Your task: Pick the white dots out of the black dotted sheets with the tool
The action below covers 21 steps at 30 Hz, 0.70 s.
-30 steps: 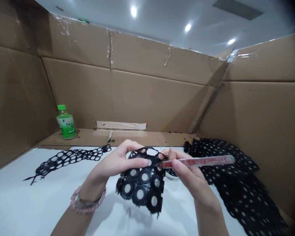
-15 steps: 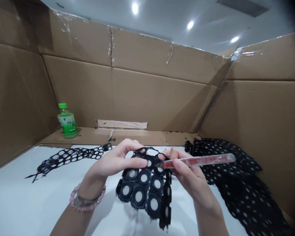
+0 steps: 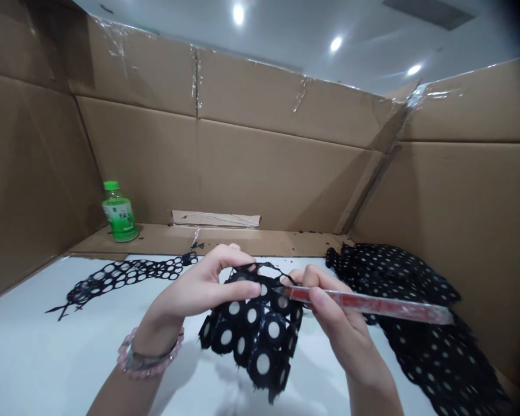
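Observation:
A black piece with pale round dots (image 3: 252, 315) hangs above the white table, pinched at its upper left by my left hand (image 3: 212, 283), thumb in front. My right hand (image 3: 335, 306) is closed round a red, clear-wrapped tool (image 3: 368, 303) at the piece's upper right. The tool's dark pointed tip lies against the piece's upper part, near my left thumb. A thin black strand loops along the top edge between the hands. Whether my right fingers also hold this edge is hard to make out.
On the left of the white table (image 3: 91, 352) lies a black net strip (image 3: 125, 274). A green bottle (image 3: 120, 218) stands behind it. Black dotted sheets (image 3: 437, 341) are piled at the right. Cardboard walls (image 3: 277, 173) surround the table, with small black scraps along the back.
The red tool has swung so that its rear end points lower and further right. The dotted piece has tilted, its lower edge shifting a little left.

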### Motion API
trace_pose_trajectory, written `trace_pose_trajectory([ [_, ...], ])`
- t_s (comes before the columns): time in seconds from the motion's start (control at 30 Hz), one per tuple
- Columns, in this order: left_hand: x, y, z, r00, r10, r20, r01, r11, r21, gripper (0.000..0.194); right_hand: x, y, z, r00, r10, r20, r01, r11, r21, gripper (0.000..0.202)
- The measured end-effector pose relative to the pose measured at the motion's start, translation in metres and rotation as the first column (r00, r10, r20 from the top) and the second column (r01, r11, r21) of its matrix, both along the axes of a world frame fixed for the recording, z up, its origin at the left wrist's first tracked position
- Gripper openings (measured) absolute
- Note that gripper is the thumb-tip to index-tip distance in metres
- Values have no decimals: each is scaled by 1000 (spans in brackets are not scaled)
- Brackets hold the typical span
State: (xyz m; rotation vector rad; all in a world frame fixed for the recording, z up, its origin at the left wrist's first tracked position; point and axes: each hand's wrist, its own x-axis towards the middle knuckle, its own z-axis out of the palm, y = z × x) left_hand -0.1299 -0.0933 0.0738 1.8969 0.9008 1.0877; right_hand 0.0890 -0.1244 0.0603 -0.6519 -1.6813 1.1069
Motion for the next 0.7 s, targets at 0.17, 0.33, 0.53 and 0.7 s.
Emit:
trace_pose_trajectory([
  [0.17,-1,3,-6,1000,11,23,-10,1000,-13,23,0,-1,1,1000,4,-1,-4,1000,-14,31],
  [0.33,-2,2,-11,999,17,30,-17,1000,15,23,-1,-2,5,1000,-5,1,5,999,-54,31],
  [0.53,-2,-2,-10,999,39,-18,-38,997,71,20,0,-8,3,981,-113,161,110,994,26,30],
  [0.7,-2,-4,-10,988,53,-143,-21,977,213,20,-15,-18,-2,850,-367,379,228,904,363,24],
])
